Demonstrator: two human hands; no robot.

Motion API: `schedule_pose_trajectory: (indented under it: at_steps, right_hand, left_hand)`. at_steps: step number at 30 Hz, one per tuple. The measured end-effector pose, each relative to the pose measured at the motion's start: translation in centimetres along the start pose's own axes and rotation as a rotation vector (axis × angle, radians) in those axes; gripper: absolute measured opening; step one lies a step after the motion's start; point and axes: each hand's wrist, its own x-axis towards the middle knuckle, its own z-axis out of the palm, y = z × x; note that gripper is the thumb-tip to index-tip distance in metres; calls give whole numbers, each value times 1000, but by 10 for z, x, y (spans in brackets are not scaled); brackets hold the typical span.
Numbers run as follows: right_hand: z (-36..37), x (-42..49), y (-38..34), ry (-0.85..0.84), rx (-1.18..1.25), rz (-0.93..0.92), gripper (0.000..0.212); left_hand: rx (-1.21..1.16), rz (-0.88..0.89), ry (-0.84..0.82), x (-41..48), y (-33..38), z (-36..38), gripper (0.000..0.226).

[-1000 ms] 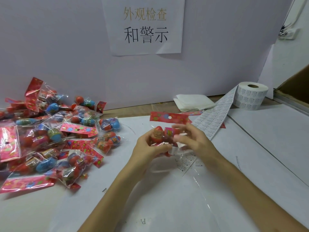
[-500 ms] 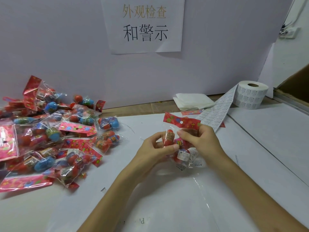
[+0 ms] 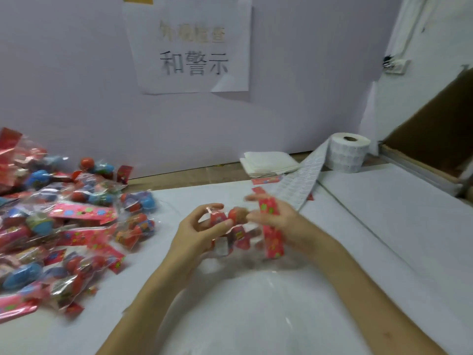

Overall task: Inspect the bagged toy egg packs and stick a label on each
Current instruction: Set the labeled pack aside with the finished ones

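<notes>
Above the middle of the table [image 3: 384,226], both hands hold one bagged toy egg pack [image 3: 236,228] between them. The left hand [image 3: 199,234] has its fingers and thumb curled round the eggs. The right hand [image 3: 284,221] grips the end with the red header card [image 3: 273,238], which hangs downward. Motion blurs finer detail. The pile of packs [image 3: 64,226] lies at 9 o'clock. The label roll [image 3: 348,155] stands at 1 o'clock, its strip [image 3: 299,185] trailing toward the right hand.

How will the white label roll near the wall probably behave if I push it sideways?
The label roll stands on its flat end, core hole up, so it would likely slide, not roll. Its unwound strip looks thin and floppy, so it would probably drag behind and buckle. Paper around a hollow core: probably light.
</notes>
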Motion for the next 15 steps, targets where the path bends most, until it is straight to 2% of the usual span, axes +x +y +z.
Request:
schedule_pose_trajectory:
  at_steps: [2,4,7,10,13,15]
  right_hand:
    - [5,-2,2,-38,-127,-43,31]
    - [4,-2,2,-1,-153,-40,27]
    - [-7,-4,-6,197,20,51,28]
    - [-31,-12,-11,317,290,101,17]
    - [-66,-24,-19,431,398,163,25]
    - [-105,-26,-38,542,432,83,29]
  left_hand:
    - [18,16,0,-2,0,5,53]
    - [-5,19,36,0,-1,8,49]
    - [-40,1,106,5,-4,5,38]
    - [27,-46,167,7,-11,-2,17]
    - [123,-51,158,10,-21,-6,13]
    - [202,-22,144,14,-28,-2,18]
